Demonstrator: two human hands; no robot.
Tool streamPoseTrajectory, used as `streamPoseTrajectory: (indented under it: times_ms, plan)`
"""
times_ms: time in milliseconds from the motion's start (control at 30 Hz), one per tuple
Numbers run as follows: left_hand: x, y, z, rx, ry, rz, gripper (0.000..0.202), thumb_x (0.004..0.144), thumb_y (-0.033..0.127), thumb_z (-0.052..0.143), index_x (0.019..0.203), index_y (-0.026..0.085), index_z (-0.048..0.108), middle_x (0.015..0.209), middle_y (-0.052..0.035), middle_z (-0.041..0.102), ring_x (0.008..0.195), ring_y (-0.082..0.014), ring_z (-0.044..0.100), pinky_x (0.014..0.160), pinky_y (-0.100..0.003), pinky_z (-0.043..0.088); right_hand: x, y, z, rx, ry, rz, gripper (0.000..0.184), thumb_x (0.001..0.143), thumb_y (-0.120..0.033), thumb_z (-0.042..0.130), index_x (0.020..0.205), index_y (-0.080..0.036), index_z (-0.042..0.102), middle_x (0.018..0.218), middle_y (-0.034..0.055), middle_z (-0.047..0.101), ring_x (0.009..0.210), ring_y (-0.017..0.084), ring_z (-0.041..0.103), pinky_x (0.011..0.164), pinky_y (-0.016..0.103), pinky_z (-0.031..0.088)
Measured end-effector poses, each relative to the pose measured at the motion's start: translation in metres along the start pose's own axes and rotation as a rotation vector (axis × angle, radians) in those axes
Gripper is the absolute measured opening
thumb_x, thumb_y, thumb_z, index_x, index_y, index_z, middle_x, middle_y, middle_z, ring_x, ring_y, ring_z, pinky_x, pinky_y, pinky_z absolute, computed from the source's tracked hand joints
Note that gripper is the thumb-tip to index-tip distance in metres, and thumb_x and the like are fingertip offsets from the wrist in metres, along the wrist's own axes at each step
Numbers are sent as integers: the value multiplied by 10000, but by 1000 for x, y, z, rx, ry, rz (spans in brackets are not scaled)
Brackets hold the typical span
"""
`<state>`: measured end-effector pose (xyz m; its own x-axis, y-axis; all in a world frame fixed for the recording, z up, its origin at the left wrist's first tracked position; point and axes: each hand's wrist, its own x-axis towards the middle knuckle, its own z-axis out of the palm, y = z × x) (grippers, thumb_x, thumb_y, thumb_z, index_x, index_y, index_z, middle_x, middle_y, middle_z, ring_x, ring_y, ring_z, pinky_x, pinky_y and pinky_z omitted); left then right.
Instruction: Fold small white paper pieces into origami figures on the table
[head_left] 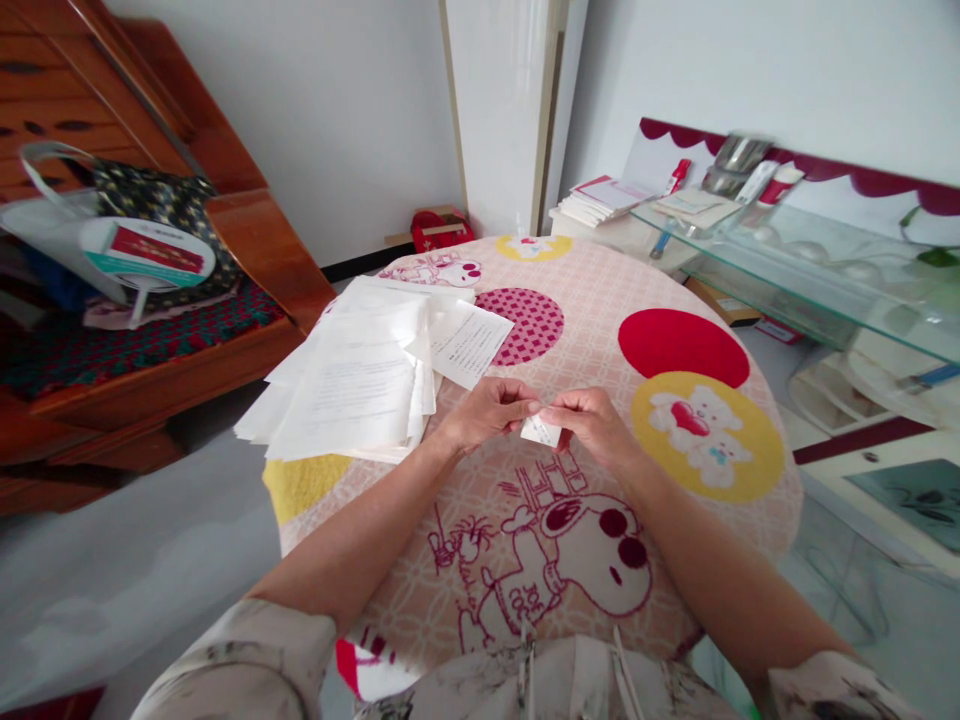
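A small folded piece of white paper with some print on it is held between my two hands above the table. My left hand pinches its upper left corner between thumb and fingers. Thumb and fingers of my right hand close on its upper right side. Just beyond my left hand lies a loose printed sheet, tilted and partly resting on a pile of papers. The pile's sheets are spread unevenly at the table's left side.
A round table with a patterned pink cloth is under my hands. On the right stands a glass-topped shelf with cups and papers; more booklets are stacked behind. To the left, a wooden bench bears a bag and a hand fan.
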<state>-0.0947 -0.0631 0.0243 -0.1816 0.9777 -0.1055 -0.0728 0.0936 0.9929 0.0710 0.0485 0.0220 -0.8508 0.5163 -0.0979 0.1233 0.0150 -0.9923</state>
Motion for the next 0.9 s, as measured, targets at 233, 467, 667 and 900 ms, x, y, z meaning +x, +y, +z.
streamPoseTrajectory:
  times_ms: [233, 467, 667, 900]
  plan:
    - [1, -1, 2, -103, 123, 113, 322, 812, 399, 811, 878, 126, 654, 744, -33, 721, 651, -117, 694, 630, -219, 568, 2, -5, 2, -42, 100, -37, 285, 764, -424, 735, 810, -143, 746, 703, 67, 734, 592, 172, 654, 531, 270, 497]
    - [2, -11, -1, 301, 198, 334, 86, 880, 216, 713, 878, 130, 704, 756, -27, 725, 682, -121, 675, 655, -229, 543, 1, -3, -5, -505, 310, -365, 318, 822, -349, 661, 575, -191, 536, 552, -24, 516, 551, 117, 461, 535, 260, 327]
    - [5, -17, -7, 623, 236, 550, 69, 873, 114, 680, 871, 148, 741, 977, -86, 778, 895, -180, 716, 819, -305, 560, -3, -1, -4, -960, 320, -680, 267, 930, -186, 535, 686, -174, 642, 696, 48, 633, 676, 162, 536, 636, 295, 367]
    - [2, -7, -8, 720, 226, 464, 155, 811, 43, 635, 870, 146, 734, 861, -43, 740, 779, -147, 663, 751, -272, 530, -13, -7, 11, -1501, -66, -597, 261, 938, -69, 516, 868, -152, 754, 835, 114, 692, 793, 216, 566, 685, 329, 375]
